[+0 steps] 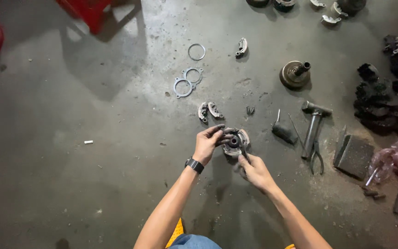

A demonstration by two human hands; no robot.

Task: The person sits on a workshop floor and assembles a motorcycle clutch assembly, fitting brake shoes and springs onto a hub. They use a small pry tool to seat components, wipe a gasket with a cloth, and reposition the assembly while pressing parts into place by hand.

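A round metal clutch assembly [237, 140] rests on the concrete floor in front of me. My left hand [208, 143], with a dark watch on its wrist, grips the assembly's left rim. My right hand [253, 169] holds a thin dark tool [243, 151] whose tip is pressed into the assembly's centre. Two curved clutch shoes [209, 110] lie just beyond it, and a small spring [250, 110] lies to their right.
Flat gaskets [187, 81] and a thin ring [196, 51] lie farther out, with another shoe [241, 47]. At right are a screwdriver [283, 132], hammer [313, 127], pliers [317, 159], a pulley half [295, 74], a flat block [354, 156] and greasy parts [383, 99]. A red stool [88, 11] stands top left.
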